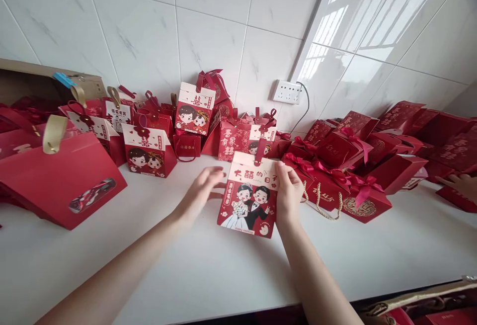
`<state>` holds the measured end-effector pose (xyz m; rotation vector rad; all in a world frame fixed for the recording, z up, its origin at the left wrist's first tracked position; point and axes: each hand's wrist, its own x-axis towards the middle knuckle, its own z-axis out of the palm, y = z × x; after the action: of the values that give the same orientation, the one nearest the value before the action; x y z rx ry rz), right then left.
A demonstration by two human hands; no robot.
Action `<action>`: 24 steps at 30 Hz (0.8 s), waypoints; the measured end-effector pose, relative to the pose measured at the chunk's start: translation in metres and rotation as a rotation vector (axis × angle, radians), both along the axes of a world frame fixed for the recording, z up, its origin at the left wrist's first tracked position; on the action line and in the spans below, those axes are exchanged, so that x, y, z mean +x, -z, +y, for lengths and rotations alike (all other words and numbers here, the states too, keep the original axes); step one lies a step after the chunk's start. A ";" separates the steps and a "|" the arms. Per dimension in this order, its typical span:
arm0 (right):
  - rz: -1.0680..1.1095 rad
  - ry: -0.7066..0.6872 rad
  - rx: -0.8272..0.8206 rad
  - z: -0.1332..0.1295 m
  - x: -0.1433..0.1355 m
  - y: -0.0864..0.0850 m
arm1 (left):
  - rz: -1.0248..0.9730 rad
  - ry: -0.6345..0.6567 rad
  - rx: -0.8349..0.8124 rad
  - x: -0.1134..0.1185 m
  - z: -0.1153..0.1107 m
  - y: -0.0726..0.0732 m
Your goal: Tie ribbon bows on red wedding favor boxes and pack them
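1. Head view: grips bride-and-groom gift box [248, 203] w/ R hand [289, 193], closed on its R edge, w/ thumb toward front.
2. Holds L hand [201, 190] half open, w/ fingers loosely bent, just beside box's L edge; can't tell if touching.
3. Has gift box approx. mid-view, tilted slightly, front toward camera, w/ red ribbon loop [261, 150] on top; can't tell if base meets white tabletop [179, 278].
4. To L: lg. red gable box [55, 181] w/ gold ribbon loop [50, 146], nr. upright cartoon-couple box [147, 153].
5. Behind: more red boxes along tiled wall [208, 22], plus wall socket [286, 92].
6. To R: pile of bow-tied red boxes [328, 186]; at far R, another person's hand [462, 185], partly cut off.
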<state>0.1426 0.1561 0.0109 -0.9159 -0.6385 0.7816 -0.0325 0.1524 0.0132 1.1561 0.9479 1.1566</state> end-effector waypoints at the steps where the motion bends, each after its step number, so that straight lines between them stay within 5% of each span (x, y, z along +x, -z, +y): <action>1: -0.068 0.009 0.036 -0.002 0.000 -0.002 | 0.073 0.080 0.054 0.001 -0.002 0.001; 3: -0.148 -0.024 0.086 -0.007 -0.002 -0.005 | 0.193 0.188 0.161 0.003 -0.007 0.002; 7: -0.152 -0.109 0.104 -0.012 -0.007 -0.007 | 0.268 0.208 0.315 0.004 -0.014 0.003; 14: -0.001 -0.060 0.046 -0.007 -0.001 -0.005 | 0.146 0.230 0.296 -0.001 -0.011 0.004; 19: 0.115 0.187 0.129 0.004 0.006 0.001 | 0.115 0.078 0.315 0.008 -0.014 0.009; 22: 0.176 0.144 0.162 0.009 0.007 0.005 | 0.158 -0.007 0.301 0.015 -0.017 0.015; 24: 0.297 0.017 0.149 0.014 0.007 0.009 | 0.246 -0.089 0.458 0.016 -0.018 0.019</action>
<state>0.1494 0.1698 0.0023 -0.6521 -0.4209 0.8246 -0.0167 0.1340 -0.0057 1.6676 0.9519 1.3687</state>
